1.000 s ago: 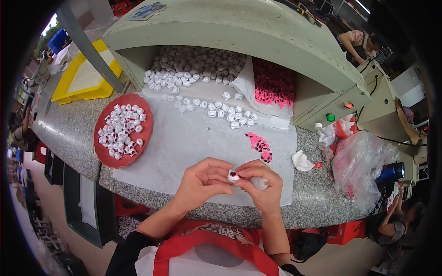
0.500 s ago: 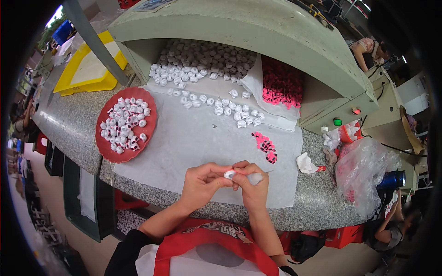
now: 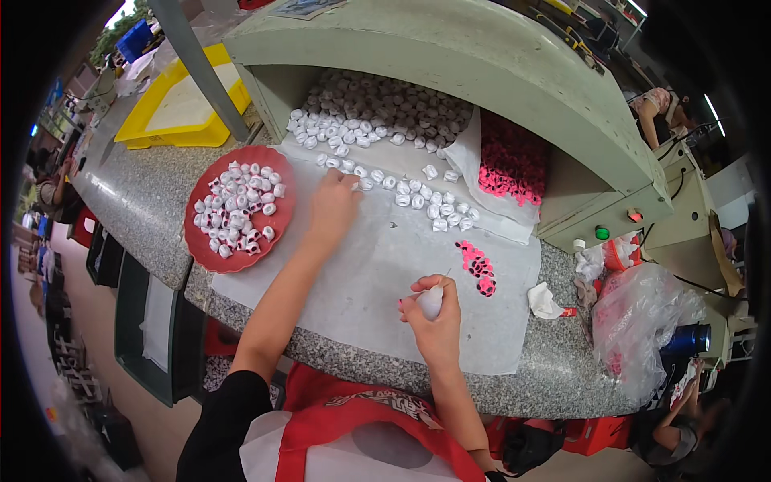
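Observation:
My left hand (image 3: 332,206) reaches to the near edge of a loose row of small white rounded pieces (image 3: 418,193). Its fingers are drawn together on one of them, which they mostly cover. In my right hand (image 3: 438,321) is a small squeeze bottle (image 3: 431,300), pale and translucent, with a thin needle tip pointing up and away. Small pink pieces with black ovals (image 3: 475,259) lie on the white sheet (image 3: 369,265) beyond that hand. On the left, a red scalloped plate (image 3: 197,241) bears many white pieces, some showing dark or pink spots.
A pale green metal housing (image 3: 450,56) arches over piled white pieces and a heap of pink ones (image 3: 510,165). A yellow tray (image 3: 181,132) stands at the back left. On the right lie crumpled tissue (image 3: 544,301), a clear plastic bag (image 3: 638,313) and a blue cylinder (image 3: 687,340).
My hands have parted. The left has gone from the white piece held at the bottle to the row farther off; the right still holds the squeeze bottle, now more upright. The view has shifted slightly.

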A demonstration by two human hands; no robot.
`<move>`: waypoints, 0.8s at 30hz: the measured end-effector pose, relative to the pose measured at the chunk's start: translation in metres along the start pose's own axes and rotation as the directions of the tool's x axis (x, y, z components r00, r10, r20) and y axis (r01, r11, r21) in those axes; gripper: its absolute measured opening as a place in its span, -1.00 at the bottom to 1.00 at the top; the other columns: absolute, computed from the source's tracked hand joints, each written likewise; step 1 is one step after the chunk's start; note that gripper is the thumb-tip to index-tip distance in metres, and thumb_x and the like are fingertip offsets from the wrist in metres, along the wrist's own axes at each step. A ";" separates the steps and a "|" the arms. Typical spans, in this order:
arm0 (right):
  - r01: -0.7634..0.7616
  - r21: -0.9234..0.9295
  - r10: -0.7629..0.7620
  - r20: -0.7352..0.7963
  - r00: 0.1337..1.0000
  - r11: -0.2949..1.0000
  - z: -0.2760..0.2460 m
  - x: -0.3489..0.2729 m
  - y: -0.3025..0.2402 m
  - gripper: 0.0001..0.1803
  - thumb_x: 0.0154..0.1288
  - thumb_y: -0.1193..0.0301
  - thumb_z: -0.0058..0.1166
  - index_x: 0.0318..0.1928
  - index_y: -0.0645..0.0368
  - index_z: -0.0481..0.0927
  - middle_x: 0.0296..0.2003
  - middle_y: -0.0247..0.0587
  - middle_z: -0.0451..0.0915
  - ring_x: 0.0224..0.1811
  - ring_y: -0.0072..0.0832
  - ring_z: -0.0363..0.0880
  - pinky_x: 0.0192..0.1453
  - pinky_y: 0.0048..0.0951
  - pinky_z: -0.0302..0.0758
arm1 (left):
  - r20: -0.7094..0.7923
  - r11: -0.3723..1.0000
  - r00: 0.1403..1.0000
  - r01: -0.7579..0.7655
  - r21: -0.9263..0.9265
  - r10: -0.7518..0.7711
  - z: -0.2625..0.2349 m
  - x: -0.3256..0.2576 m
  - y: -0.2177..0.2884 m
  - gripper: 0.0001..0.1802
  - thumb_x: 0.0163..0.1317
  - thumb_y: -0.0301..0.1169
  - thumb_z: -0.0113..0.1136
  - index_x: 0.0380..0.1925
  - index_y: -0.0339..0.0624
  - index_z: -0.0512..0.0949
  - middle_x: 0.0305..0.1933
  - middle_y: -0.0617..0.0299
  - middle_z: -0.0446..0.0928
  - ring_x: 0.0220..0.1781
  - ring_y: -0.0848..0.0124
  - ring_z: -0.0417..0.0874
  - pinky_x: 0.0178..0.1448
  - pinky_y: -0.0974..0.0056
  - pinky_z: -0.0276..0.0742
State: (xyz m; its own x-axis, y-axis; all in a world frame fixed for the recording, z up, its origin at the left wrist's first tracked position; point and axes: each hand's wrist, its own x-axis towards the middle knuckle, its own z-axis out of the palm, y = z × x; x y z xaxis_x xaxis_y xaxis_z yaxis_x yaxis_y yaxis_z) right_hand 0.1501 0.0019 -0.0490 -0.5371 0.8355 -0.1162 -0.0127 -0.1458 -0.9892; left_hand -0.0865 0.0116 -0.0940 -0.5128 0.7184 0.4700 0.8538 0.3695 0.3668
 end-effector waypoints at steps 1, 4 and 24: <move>0.004 -0.001 -0.004 0.008 1.000 1.000 -0.001 -0.004 0.002 -0.73 0.06 0.61 0.04 -0.21 0.23 0.30 -0.37 -0.25 0.42 -0.46 -0.57 0.48 -0.43 -0.58 0.47 | -0.008 1.000 1.000 0.004 0.004 -0.004 0.002 0.001 -0.006 -0.74 -0.09 -0.47 0.24 -0.30 -0.17 0.54 -0.29 0.04 0.44 -0.31 0.20 0.54 -0.28 0.27 0.46; 0.000 0.089 0.000 -0.006 1.000 0.996 -0.018 -0.009 0.005 -0.64 0.05 0.65 0.00 -0.14 0.20 0.21 -0.37 -0.25 0.39 -0.41 -0.54 0.48 -0.34 -0.52 0.50 | 0.056 0.997 0.997 0.039 0.073 -0.043 0.007 -0.002 -0.010 -0.72 -0.06 -0.49 0.23 -0.25 -0.16 0.54 -0.25 0.09 0.48 -0.33 0.27 0.56 -0.28 0.27 0.46; 0.631 -0.425 -0.713 -0.050 0.700 0.649 -0.039 -0.046 -0.061 -0.75 -0.12 0.57 0.14 -0.32 0.31 0.47 -0.62 -0.15 0.51 -0.66 -0.49 0.47 -0.59 -0.59 0.36 | 0.389 0.002 0.921 0.389 -0.921 -0.006 -0.096 -0.083 0.128 -0.65 -0.02 -0.78 0.08 -0.16 -0.45 0.40 -0.13 0.10 0.35 -0.10 0.22 0.55 -0.01 0.28 0.53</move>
State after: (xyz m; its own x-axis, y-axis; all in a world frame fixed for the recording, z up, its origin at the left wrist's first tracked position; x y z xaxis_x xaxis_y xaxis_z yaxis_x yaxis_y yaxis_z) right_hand 0.2080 -0.0069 0.0137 -0.3242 0.7152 0.6192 0.0118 0.6575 -0.7533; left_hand 0.0569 -0.0573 -0.0084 -0.4428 0.8887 0.1189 -0.2800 -0.2630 0.9233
